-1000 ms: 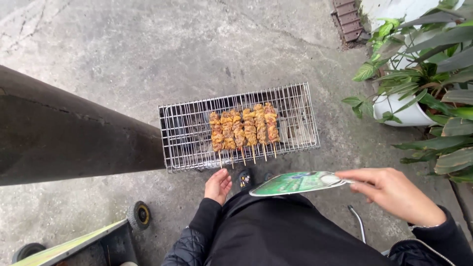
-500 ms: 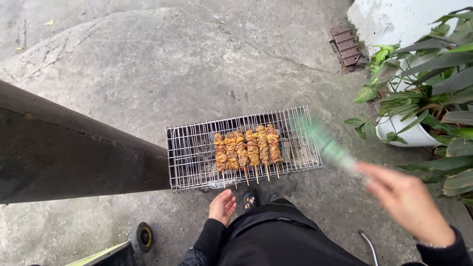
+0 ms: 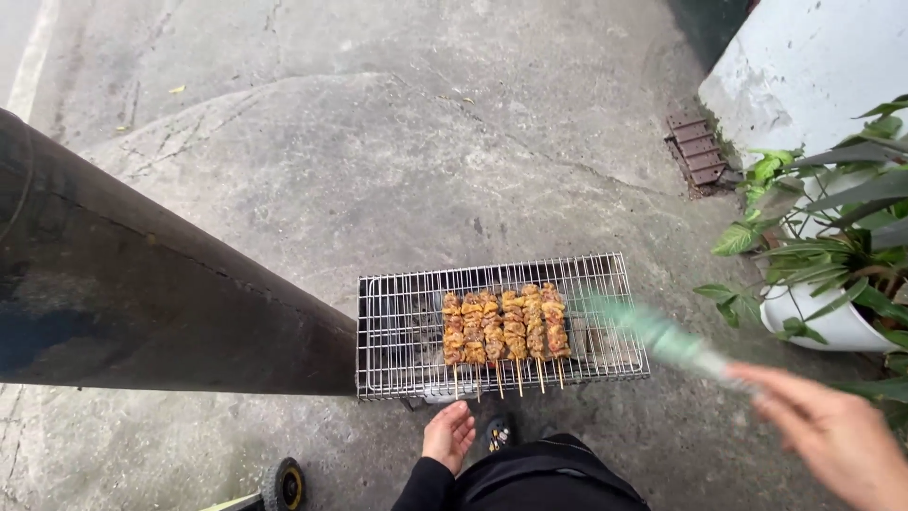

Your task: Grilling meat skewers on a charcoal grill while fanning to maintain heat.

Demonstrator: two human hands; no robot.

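Head view: the right hand (image 3: pixel 837 431) grips a green fan (image 3: pixel 662 336) by its near end, the fan blurred over the right end of the grill (image 3: pixel 407 326). The fan looks light, thin and flexible, best held at that narrow end, as the hand does. The right forearm reaches in from the lower right, wrist angled toward the skewers (image 3: pixel 506 326), which lie side by side mid-grill. The left hand (image 3: pixel 447 435) rests just below the grill's front edge, fingers loosely curled, holding nothing. A potted plant (image 3: pixel 832 274) stands to the right.
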